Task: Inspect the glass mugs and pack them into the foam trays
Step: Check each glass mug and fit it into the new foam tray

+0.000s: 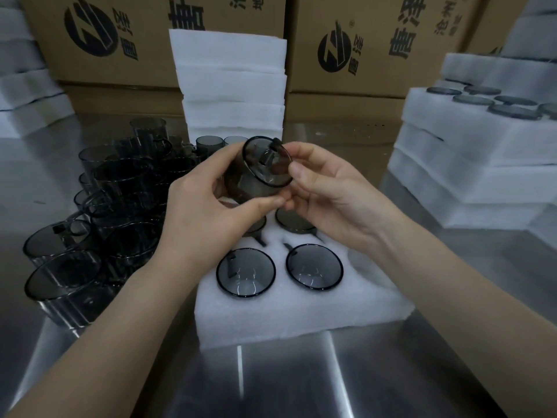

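A smoky grey glass mug (261, 168) is tilted on its side above the foam tray (301, 312), its rim facing me. My left hand (205, 206) grips its body from the left and below. My right hand (328, 191) pinches its rim on the right. Two mugs (245, 273) (314, 266) sit upright in the tray's near holes. Two more sit in the far holes, partly hidden under my hands; one mug (294, 223) shows below my right hand.
A heap of loose grey mugs (99, 221) lies on the steel table at the left. A tall stack of empty foam trays (232, 86) stands behind. Filled trays (470, 137) are stacked at the right. Cardboard boxes (376, 40) line the back.
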Tool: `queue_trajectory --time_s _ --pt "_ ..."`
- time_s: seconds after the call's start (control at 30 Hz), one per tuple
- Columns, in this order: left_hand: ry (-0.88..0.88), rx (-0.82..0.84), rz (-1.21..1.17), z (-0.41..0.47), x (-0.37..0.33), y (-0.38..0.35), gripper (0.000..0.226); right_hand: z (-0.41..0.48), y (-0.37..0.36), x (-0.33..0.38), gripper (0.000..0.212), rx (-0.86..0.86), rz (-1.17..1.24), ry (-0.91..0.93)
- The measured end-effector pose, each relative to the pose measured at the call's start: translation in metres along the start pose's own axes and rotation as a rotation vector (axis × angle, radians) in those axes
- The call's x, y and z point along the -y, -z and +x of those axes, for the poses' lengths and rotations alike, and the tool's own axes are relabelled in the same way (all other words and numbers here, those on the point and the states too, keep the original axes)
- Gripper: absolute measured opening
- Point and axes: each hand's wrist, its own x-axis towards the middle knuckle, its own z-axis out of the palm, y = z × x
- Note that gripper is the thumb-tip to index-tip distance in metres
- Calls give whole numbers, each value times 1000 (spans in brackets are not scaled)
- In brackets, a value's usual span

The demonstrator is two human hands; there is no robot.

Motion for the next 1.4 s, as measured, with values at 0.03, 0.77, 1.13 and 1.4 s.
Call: queue_trajectory --time_s 0.03,0.77,1.13,1.4 --pt "17 -10 -14 0 0 0 53 0 1 -1 27 13 0 3" --pt "-82 129 141 2 4 1 61 -1 -9 -1 14 -306 -166 119" --pt "-68 196 116 1 2 5 62 1 0 3 27 -227 -352 -84" --pt "53 94 -134 8 -7 8 57 -3 0 5 27 56 -120 -44"
